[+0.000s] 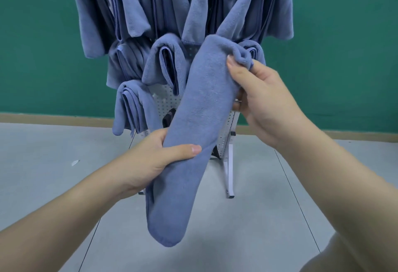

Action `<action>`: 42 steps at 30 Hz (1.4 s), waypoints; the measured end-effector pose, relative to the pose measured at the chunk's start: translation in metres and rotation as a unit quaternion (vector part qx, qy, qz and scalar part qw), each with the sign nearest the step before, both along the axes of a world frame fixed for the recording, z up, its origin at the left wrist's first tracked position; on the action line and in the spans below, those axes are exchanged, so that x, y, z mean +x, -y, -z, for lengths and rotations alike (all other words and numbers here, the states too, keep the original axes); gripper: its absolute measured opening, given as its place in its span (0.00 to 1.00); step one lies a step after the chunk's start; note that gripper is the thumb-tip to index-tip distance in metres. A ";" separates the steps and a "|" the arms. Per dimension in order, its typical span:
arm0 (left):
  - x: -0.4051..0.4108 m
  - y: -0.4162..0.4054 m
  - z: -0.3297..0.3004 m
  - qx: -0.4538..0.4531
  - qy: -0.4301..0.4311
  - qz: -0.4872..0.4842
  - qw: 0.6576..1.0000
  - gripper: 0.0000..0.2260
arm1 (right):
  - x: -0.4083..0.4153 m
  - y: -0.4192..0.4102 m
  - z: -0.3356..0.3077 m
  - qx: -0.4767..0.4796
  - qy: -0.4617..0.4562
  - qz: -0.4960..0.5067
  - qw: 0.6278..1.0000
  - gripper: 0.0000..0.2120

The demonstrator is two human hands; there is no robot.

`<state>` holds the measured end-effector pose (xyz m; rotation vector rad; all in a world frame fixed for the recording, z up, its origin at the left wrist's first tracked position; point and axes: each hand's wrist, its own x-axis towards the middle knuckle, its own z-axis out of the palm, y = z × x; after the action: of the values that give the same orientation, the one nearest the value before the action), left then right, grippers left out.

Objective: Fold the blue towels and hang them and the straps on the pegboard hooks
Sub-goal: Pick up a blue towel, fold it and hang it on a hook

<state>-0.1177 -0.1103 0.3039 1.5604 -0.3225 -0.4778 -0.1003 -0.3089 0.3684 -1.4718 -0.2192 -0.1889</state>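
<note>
A folded towel (pixel 193 121) hangs in front of the pegboard (pixel 165 97), which stands on the floor (pixel 53 153) before the wall (pixel 38 45).

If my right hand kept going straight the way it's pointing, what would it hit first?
Probably the folded towels hanging on the pegboard, just past the towel the right hand is gripping. Depth is hard to judge from this view.

White pegboard (pixel 225 130) on a grey floor (pixel 53 164), hung with folded blue towels (pixel 133 103).
</note>
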 end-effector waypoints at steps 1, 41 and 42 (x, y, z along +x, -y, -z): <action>-0.002 0.001 -0.002 -0.005 -0.009 0.010 1.000 0.02 | 0.001 0.004 -0.002 0.010 0.003 0.017 1.000 0.07; 0.045 0.043 0.005 0.079 0.010 0.063 0.995 0.12 | -0.003 0.103 0.038 -0.265 -0.128 0.213 0.932 0.11; 0.046 0.044 0.005 0.077 0.007 0.073 0.994 0.14 | -0.007 0.106 0.041 -0.343 -0.077 0.206 0.913 0.18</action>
<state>-0.0716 -0.1543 0.2988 1.6987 -0.4208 -0.6171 -0.1069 -0.4152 0.3270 -2.2200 0.1848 -0.3589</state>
